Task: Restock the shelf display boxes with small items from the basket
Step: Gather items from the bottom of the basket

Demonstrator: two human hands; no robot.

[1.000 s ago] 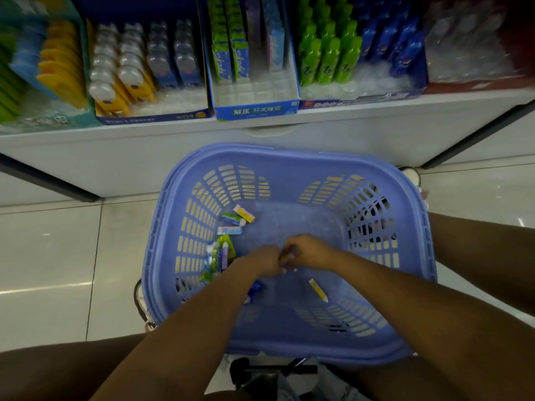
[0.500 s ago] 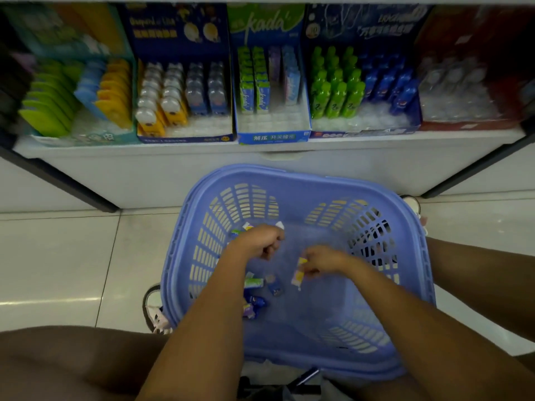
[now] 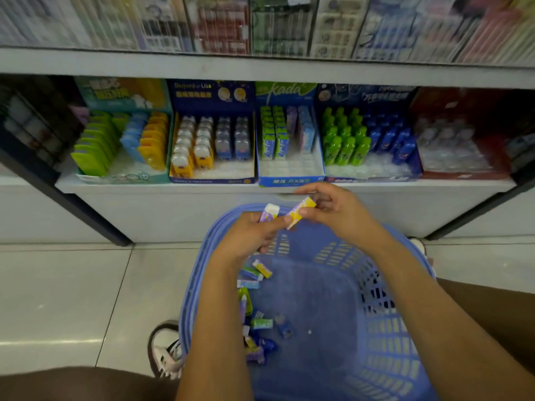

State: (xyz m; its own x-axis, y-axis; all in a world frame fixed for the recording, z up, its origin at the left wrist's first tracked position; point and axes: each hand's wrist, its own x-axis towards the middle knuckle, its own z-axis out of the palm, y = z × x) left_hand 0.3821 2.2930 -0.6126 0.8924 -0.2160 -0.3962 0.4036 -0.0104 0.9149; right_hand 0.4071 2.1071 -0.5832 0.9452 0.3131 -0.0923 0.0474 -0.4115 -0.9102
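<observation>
Yellow packet [image 3: 299, 212] pinched in right hand [image 3: 333, 209], purple packet [image 3: 268, 213] gripped in left hand [image 3: 252, 234]; hands side by side above basket [image 3: 405, 285] far rim, forearms stretched forward. Loose packets [image 3: 257, 322] on basket floor. Display boxes [image 3: 289, 146] on shelf [image 3: 173, 188] beyond.

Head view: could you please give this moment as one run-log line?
left hand: holds purple item | right hand: holds yellow item | both above basket | more items inside | kada box: front slots empty
</observation>
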